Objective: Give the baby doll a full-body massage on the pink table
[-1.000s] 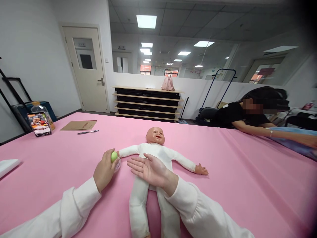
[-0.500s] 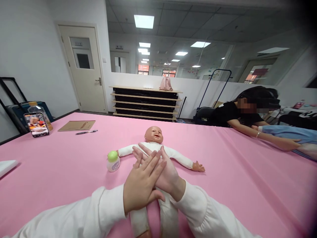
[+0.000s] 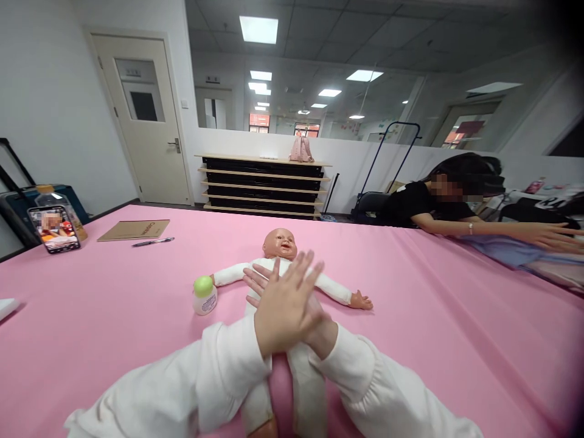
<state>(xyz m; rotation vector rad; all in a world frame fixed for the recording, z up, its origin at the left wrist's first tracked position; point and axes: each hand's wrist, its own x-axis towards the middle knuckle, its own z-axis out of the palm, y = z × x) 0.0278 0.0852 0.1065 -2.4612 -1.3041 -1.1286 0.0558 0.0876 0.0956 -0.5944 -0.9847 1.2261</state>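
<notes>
My left hand (image 3: pixel 288 307) lies across my right hand (image 3: pixel 322 331), its back toward me and its fingers spread, slightly blurred. Underneath, my right hand faces palm up, its fingertips showing past the left hand; most of its palm is covered. Neither hand holds an object. Both are over the body of a baby doll (image 3: pixel 280 243), which lies on its back in white cloth with arms stretched out. Whether they touch the doll I cannot tell. By the doll's hand at left stands a small clear bottle (image 3: pixel 205 297) with a green lid.
A pink cloth (image 3: pixel 150 286) covers the table. A notebook (image 3: pixel 134 230), a pen (image 3: pixel 152 242) and a propped phone (image 3: pixel 53 230) are at the far left, with a drink bottle behind the phone. Another person (image 3: pixel 449 194) leans over the table at right, arms on blue fabric.
My left hand has slid forward and right over my right hand, covering more of its palm. The view has shifted slightly. The other person's arms have stretched further right.
</notes>
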